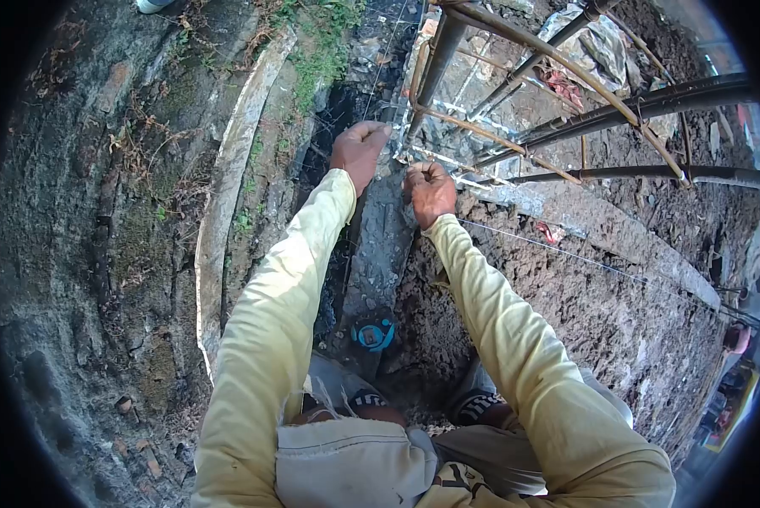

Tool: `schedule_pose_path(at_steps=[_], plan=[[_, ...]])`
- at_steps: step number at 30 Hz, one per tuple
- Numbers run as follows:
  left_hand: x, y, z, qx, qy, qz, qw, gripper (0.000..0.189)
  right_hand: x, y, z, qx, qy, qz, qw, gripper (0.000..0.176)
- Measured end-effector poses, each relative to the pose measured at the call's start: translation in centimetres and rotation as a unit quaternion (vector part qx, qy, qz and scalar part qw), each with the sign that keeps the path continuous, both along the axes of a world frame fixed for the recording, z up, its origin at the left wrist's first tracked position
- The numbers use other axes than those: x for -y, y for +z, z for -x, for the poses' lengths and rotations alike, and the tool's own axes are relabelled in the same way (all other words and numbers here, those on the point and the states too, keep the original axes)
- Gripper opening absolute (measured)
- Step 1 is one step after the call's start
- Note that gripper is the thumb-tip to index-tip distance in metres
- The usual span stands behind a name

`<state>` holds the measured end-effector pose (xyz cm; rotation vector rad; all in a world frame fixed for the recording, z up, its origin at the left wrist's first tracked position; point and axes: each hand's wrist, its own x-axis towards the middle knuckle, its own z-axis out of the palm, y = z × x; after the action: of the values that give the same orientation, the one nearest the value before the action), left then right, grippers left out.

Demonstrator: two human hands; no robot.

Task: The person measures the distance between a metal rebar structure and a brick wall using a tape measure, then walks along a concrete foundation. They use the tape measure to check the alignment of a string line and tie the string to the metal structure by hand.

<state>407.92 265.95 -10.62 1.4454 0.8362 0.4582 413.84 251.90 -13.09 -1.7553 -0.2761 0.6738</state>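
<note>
Closest to us, dark print crosses our clothing (460, 480), but we cannot read it. Just beyond our knees, a round turquoise-and-dark object (372, 335) sits at the near end of the narrow concrete strip (377, 245); we can make out no brand on it.

At the strip's far end, our right hand (433, 195) is the nearer one, its fingers curled beside the bar frame's low corner; we cannot tell whether they clamp anything. Our left hand (360, 157) reaches slightly farther, thumb and forefinger together, just left of that corner, with a small gap between the two hands. We cannot see what, if anything, is pinched there.

A pale string (558, 250) slants from beside our right wrist out to the right and back towards us. The light-spattered rod (456, 162) lies just past our right fingertips, its long axis running away rightwards from the corner. Farther off, dark bars (676, 100) fan out to the right, with a crumpled sheet (596, 49) beyond.
</note>
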Motion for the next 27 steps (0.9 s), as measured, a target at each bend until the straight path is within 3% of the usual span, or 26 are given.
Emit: schedule_pose_path(at_steps=[1,4,5,7,10,12,14,17,20,23,27], plan=[[0.0,0.1,-0.3,0.008,-0.007,0.034,0.999,0.028,0.1,0.2,-0.1,-0.003,0.008,0.008,1.0,0.013],[0.4,-0.1,-0.5,0.051,-0.007,-0.056,0.997,0.031,0.5,-0.1,-0.2,-0.002,-0.009,-0.018,1.0,0.012],[0.6,-0.4,-0.3,0.004,0.051,-0.188,0.981,0.032,0.7,-0.3,0.0,0.0,-0.021,-0.035,0.999,0.012],[1.2,-1.1,0.8,-0.087,0.164,-0.436,0.881,0.034,1.2,-1.1,0.1,-0.016,-0.045,-0.053,0.997,0.012],[3.9,0.2,4.5,-0.04,0.069,-0.09,0.993,0.035,2.6,-0.3,1.4,-0.018,-0.015,-0.027,0.999,0.009],[6.6,-0.5,6.8,-0.071,0.007,0.21,0.975,0.032,3.1,0.5,2.5,0.005,0.048,0.002,0.999,0.007],[9.9,-1.6,8.4,0.049,-0.001,0.425,0.904,0.026,3.1,1.9,3.1,0.007,0.079,0.022,0.997,0.011],[13.5,-2.4,8.8,0.123,-0.004,0.422,0.898,0.028,2.6,3.6,2.9,0.02,0.167,0.077,0.983,0.017],[13.5,-0.4,7.3,0.277,-0.009,0.433,0.857,0.028,2.1,5.5,2.4,0.06,0.264,0.182,0.945,0.022],[13.7,-1.5,7.6,0.271,0.004,0.499,0.823,0.03,2.1,5.6,1.6,0.094,0.283,0.142,0.944,0.027],[14.6,0.0,7.8,0.222,0.024,0.515,0.828,0.031,2.1,5.7,0.4,0.046,0.329,0.156,0.93,0.033]])
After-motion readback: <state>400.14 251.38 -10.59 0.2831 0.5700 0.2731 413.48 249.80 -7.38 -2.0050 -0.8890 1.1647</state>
